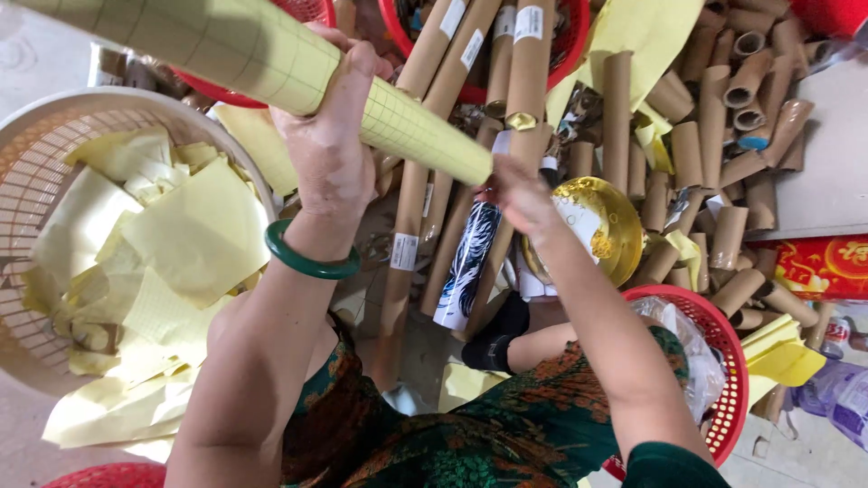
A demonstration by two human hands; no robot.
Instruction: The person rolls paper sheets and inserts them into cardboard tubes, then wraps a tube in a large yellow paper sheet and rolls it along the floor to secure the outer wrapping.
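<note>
The head view looked down on a person seated low among heaps of paper rolls. The left hand (pixel 327 136) was closed tight around the middle of a yellow gridded paper roll (pixel 271 68), holding it raised and slanting, its far end running off the top left of the frame. The right hand (pixel 517 194) sat at the roll's near end, fingers pinched there, though whether they gripped the paper's edge or the core could not be told. This looked like the stage of working at the roll's end; the next move would call for a firm grip from the left hand while the right pulled or twisted steadily. Left of the left hand stood a pale plastic basket (pixel 36 172) full of loose yellow sheets (pixel 181 244). Beyond the right hand, long brown cardboard tubes (pixel 506 63) leaned from a red basket (pixel 570 45), and short empty cores (pixel 714 154) lay heaped to its right. Just past the right hand was a gold foil roll (pixel 601 226). Below it stood another red basket (pixel 728 361). Bare floor (pixel 27 54) showed at the edges.
</note>
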